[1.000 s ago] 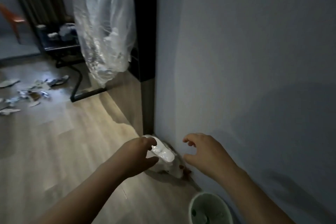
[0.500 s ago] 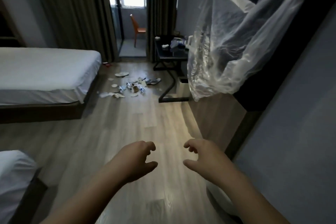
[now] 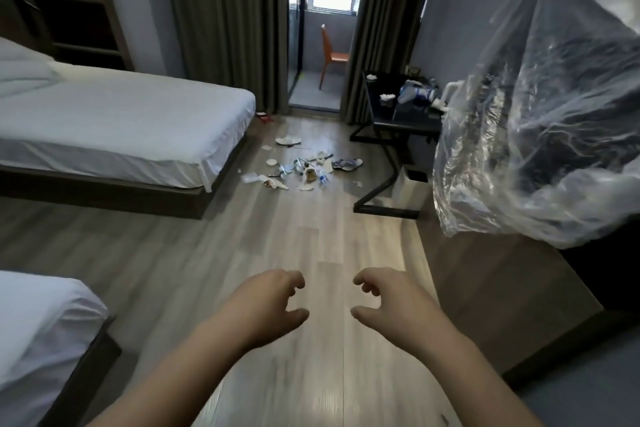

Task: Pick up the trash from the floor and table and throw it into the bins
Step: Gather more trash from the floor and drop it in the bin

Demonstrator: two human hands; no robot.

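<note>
– Grey-brown wood-plank floor [image 3: 311, 246] fills the middle of our view, and our two bare arms reach out over it from the bottom edge.

– What are we holding?

– Nothing. Our left grip [image 3: 266, 305] hangs over the planks at lower centre, fingers loosely curled, thumb out, empty. Our right grip [image 3: 388, 305] just beside it is the same, relaxed and empty, and the two do not touch.

– And the trash?

– We see a scatter of white paper plates, wrappers and scraps [image 3: 304, 166] on the floor at centre frame, well apart from our hands. It lies between the foot of the white-sheeted bed [image 3: 121, 114] at left and the black metal-legged counter [image 3: 401, 120] at right. More crumpled white and blue litter [image 3: 414, 95] sits on top of that counter.

– Where is a bin?

– We make out a white boxy bin [image 3: 407, 185] on the floor under the counter, near the scatter. Clear crinkled plastic sheeting [image 3: 540, 135] drapes over something dark at upper right, and an orange chair [image 3: 329, 52] stands beyond the dark curtains [image 3: 225, 28] at upper centre.
</note>
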